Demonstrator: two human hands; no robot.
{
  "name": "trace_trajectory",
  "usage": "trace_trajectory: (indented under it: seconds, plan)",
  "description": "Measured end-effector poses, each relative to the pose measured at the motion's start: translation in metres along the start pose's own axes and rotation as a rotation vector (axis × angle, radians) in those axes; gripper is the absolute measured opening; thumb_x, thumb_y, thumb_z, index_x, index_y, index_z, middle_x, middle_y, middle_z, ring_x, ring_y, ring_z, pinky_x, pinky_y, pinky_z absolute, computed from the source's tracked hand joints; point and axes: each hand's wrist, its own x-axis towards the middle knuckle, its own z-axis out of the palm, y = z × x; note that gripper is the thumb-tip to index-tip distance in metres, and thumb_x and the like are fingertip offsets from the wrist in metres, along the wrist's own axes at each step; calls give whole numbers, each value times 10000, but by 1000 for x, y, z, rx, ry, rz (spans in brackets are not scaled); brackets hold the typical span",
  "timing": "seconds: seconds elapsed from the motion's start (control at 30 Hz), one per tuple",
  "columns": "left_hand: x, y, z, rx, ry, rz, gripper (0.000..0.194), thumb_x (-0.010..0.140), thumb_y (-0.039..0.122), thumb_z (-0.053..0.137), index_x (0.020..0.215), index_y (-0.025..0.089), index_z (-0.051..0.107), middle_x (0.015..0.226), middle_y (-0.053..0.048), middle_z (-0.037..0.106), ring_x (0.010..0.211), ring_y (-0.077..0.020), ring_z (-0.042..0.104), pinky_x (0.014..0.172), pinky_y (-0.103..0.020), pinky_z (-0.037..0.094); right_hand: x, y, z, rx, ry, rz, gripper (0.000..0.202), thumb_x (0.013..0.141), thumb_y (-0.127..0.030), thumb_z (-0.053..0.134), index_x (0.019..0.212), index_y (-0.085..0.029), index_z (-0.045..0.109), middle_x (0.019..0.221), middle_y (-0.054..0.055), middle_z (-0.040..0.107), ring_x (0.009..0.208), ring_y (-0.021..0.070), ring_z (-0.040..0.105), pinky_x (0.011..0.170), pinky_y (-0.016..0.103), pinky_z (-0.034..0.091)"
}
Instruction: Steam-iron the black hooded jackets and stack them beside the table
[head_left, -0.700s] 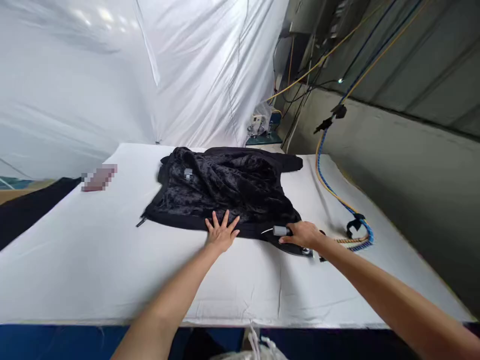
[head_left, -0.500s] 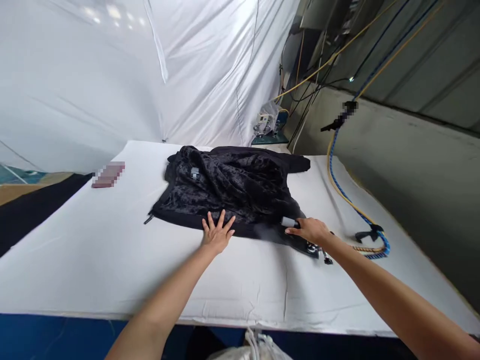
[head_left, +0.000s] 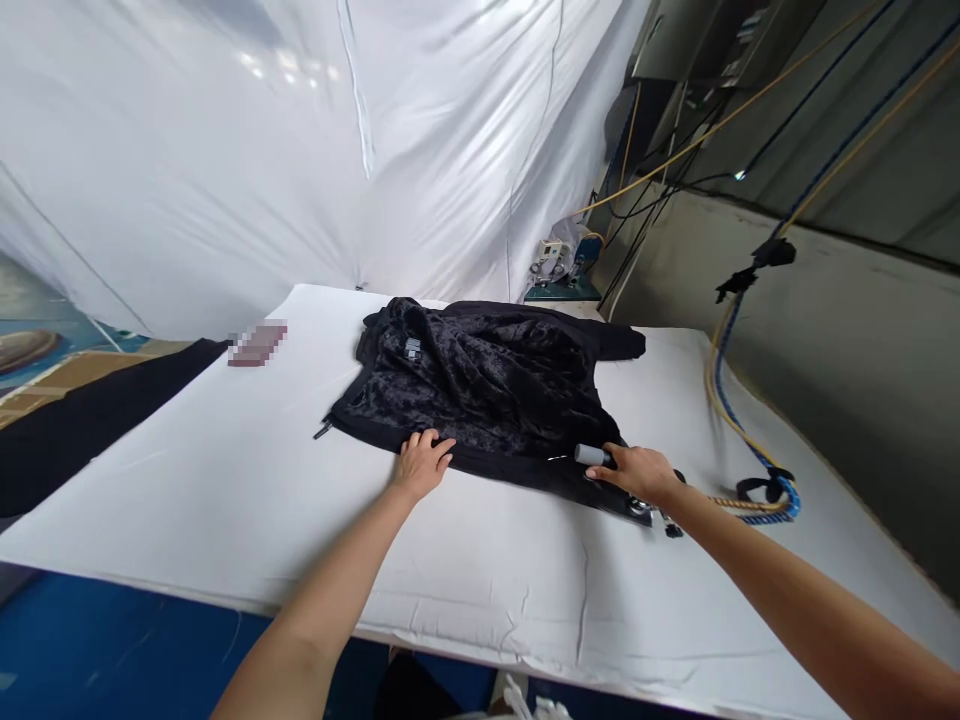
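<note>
A black jacket (head_left: 480, 390) with a plush, velvety inner face lies spread on the white padded table (head_left: 247, 480). A zip end (head_left: 322, 430) sticks out at its left front corner, and a small label (head_left: 412, 348) shows near the collar. My left hand (head_left: 421, 465) has its fingers bent at the jacket's front edge, left of the middle, and grips that edge. In my right hand (head_left: 637, 474) is a steam iron (head_left: 592, 455) with a grey cylindrical handle end. The iron rests at the right part of the front edge; my hand and forearm hide much of it.
A blue and yellow hose (head_left: 780, 495) runs from the iron across the table's right side and up. A blurred dark red item (head_left: 259, 345) lies at the back left. White sheeting (head_left: 450, 150) hangs behind; a grey wall (head_left: 840, 330) stands at the right.
My left hand's spread fingers have drawn together and bent at the jacket's edge. The whole view has turned slightly left. Steam seen near the iron has faded.
</note>
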Motion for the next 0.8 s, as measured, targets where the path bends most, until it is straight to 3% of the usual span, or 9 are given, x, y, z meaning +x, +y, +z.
trace_trajectory:
  seconds: [0.17, 0.33, 0.47, 0.6, 0.8]
  plan:
    - [3, -4, -5, -5, -41, 1, 351, 827, 404, 468, 1171, 395, 539, 1145, -40, 436, 953, -218, 390, 805, -357, 385, -7, -30, 8, 39, 199, -208, 530, 751, -693, 368, 937, -237, 565, 945, 63, 633, 899, 240, 585, 637, 290, 383]
    - [2, -9, -6, -20, -53, -15, 356, 835, 379, 462, 1183, 397, 531, 1139, -39, 424, 967, -207, 375, 839, -351, 368, 1, -73, 2, 106, 122, -185, 507, 775, -683, 330, 914, -250, 553, 836, 38, 660, 797, 219, 613, 597, 278, 359]
    - [-2, -26, -11, 6, -45, -55, 347, 843, 379, 456, 1181, 430, 515, 1161, -28, 415, 1006, -217, 363, 853, -373, 345, 16, -108, -11, 120, 122, -175, 508, 779, -679, 321, 934, -250, 546, 841, 42, 666, 811, 226, 613, 603, 282, 359]
    - [-2, -58, -22, 10, -72, -62, 354, 867, 317, 421, 1185, 451, 499, 1149, -22, 419, 1006, -201, 370, 850, -352, 337, 27, -143, -23, 108, 116, -223, 500, 776, -676, 333, 915, -248, 551, 851, 41, 665, 809, 222, 614, 605, 282, 364]
    - [8, -132, -42, -10, -117, -110, 378, 863, 242, 410, 1182, 418, 514, 1050, -29, 458, 958, -184, 412, 828, -329, 361, 38, -211, -38, 82, 70, -244, 487, 763, -666, 381, 955, -256, 561, 835, 45, 672, 809, 232, 622, 620, 288, 374]
